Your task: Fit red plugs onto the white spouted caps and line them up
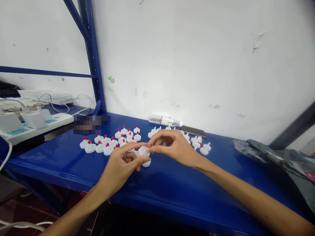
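Between finger and thumb, my left hand (120, 165) grips a white plastic nozzle cap (143, 151) by its round base, above the blue table. My right hand (178, 146) is closed in a pinch on a small red tip cap (149, 146) at the nozzle's end. Whether the red piece is seated on the nozzle cannot be made out. To the left stand several white nozzle caps with red tips (90, 147), upright in loose rows. Behind and right of my right hand lie several white nozzle caps without red tips (204, 150), some tipped over.
A clear plastic bottle (166, 120) lies along the wall beside a dark phone (194, 131). Grey fabric and clear plastic (270, 157) cover the table's right end. At left are a white power strip (56, 122) with plugs and cables, and a blue rack post (94, 59).
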A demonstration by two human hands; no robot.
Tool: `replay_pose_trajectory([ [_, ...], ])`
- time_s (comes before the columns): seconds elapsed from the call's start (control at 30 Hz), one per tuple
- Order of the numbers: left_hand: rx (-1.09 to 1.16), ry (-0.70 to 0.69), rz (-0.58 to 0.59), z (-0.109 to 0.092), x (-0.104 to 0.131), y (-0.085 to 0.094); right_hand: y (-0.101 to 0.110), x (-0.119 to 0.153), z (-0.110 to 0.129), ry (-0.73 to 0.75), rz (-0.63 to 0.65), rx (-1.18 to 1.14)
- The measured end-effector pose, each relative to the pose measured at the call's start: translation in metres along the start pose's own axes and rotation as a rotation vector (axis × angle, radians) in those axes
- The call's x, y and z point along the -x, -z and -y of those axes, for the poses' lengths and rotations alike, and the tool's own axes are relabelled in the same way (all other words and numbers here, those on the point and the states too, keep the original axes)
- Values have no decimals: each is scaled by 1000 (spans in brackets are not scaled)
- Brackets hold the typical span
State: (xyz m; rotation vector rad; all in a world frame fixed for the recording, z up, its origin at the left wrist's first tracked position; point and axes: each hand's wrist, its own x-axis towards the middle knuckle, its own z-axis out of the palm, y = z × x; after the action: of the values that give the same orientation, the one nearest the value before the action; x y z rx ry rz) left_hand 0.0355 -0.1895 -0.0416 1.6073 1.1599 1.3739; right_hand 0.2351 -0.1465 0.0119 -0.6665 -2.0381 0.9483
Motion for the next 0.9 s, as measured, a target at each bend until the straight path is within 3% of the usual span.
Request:
replay_pose_trajectory([
  [0.17,21,7,-5,-2,1,-1,-8,1,-16,-127,10,-252],
  [0.33,9,19,1,-1,1,0,-16,2,-23,-97,-11,-291],
  [0.53,-28,19,8,3,0,0,-24,2,-17,-31,-44,-85],
  [0.67,-29,-21,-96,3,0,1,-16,-12,-19,-61,-94,-142],
  [0.77,-2,-98,-179,0,2,1,-5,-32,-34,-48,-188,-67],
  [0.9,24,-143,-193,-1,5,2,-4,-52,-62,-52,-196,189],
])
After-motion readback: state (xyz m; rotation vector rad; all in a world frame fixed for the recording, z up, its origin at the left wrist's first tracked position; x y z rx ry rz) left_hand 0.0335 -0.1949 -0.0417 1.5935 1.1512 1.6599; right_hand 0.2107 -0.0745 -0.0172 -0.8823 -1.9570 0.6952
